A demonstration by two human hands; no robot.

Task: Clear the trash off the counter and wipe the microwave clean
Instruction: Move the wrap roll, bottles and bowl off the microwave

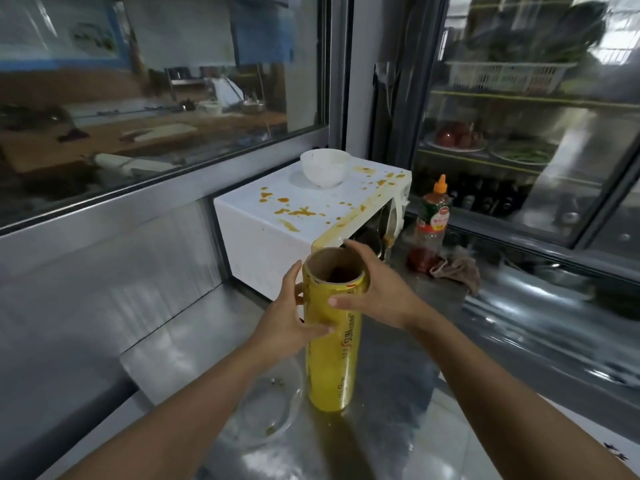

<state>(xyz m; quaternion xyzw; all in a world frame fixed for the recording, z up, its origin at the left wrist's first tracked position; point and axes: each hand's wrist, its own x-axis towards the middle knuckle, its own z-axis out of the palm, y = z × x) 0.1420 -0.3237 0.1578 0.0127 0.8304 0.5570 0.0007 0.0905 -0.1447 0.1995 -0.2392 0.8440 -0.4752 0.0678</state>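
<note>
Steel counter runs from under me to a glass-fronted fridge. On it sits the white microwave, its top spattered with orange sauce around a white bowl, so wiping is not yet done. I hold a yellow cling-film roll upright near its top end, probably to shift it aside: left hand and right hand both curl round it. A sauce bottle and a crumpled cloth wait beside the microwave. What looks like a clear bowl lies by the roll.
</note>
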